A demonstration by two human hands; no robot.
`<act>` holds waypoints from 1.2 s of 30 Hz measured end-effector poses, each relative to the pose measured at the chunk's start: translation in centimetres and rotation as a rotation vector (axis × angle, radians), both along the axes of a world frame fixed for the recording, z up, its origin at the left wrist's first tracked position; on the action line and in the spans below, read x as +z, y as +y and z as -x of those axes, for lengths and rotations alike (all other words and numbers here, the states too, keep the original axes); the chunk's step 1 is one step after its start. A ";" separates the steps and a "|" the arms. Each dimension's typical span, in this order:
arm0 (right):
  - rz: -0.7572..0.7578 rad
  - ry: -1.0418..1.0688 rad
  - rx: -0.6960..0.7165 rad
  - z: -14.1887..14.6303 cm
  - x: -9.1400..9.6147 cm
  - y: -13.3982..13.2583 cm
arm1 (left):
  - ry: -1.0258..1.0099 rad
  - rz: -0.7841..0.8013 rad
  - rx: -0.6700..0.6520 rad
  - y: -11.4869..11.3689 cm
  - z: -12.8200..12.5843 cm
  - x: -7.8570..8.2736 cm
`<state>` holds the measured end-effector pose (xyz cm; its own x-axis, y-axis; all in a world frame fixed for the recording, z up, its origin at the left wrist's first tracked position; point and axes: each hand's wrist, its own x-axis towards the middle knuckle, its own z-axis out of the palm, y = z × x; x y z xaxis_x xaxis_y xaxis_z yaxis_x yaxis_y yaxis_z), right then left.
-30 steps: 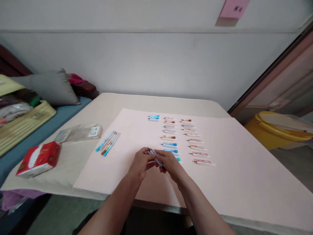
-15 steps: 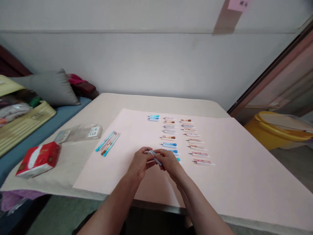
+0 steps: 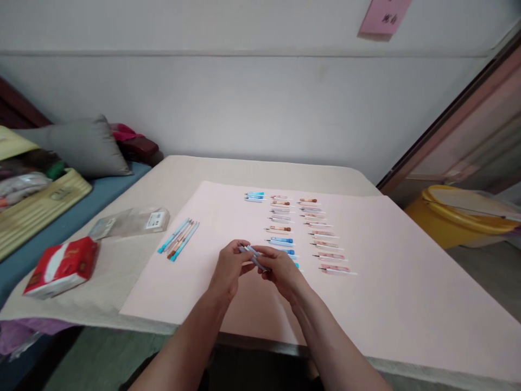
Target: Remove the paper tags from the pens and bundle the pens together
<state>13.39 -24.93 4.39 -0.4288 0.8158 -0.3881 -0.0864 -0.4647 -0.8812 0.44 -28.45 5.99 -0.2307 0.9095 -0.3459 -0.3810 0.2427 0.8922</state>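
My left hand (image 3: 228, 269) and my right hand (image 3: 281, 267) meet above the pink sheet (image 3: 163, 296), both closed on one slim pale blue-grey pen (image 3: 255, 257). The left fingers pinch its upper-left end, where a small dark tip shows; the right fingers grip its lower-right part. Fingers cover some of it. Just beyond my right hand lie blue pens (image 3: 280, 240), one partly hidden by the hand. Pink pens (image 3: 334, 269) and brown-capped pens (image 3: 279, 229) lie in two columns, with thin pale strips beside them.
A bunch of several pens (image 3: 179, 240) lies at the left of the sheet. Further left on the table are a clear plastic bag (image 3: 134, 222) and a red tissue pack (image 3: 63, 267). A yellow bin (image 3: 443, 217) stands at the right, and a grey cushion (image 3: 81, 146) at the left.
My hands have shifted slightly up and left with the pen, and its dark tip shows a little more clearly. The pens on the sheet lie as before.
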 end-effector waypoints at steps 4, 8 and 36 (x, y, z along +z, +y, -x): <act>-0.007 -0.001 -0.003 0.0 -0.2 0.1 | -0.030 0.022 -0.019 0.2 0.9 0.0; -0.012 -0.014 -0.014 0.0 -0.3 0.1 | -0.025 0.077 -0.013 0.4 1.6 -0.5; 0.130 0.019 -0.191 -0.3 0.1 1.0 | -0.103 0.110 0.059 2.0 3.2 -2.8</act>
<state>13.66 -23.90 4.46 -0.2799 0.8261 -0.4891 -0.1992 -0.5484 -0.8122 -2.79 -26.40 3.17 -0.2409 0.8506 -0.4674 -0.4856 0.3113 0.8169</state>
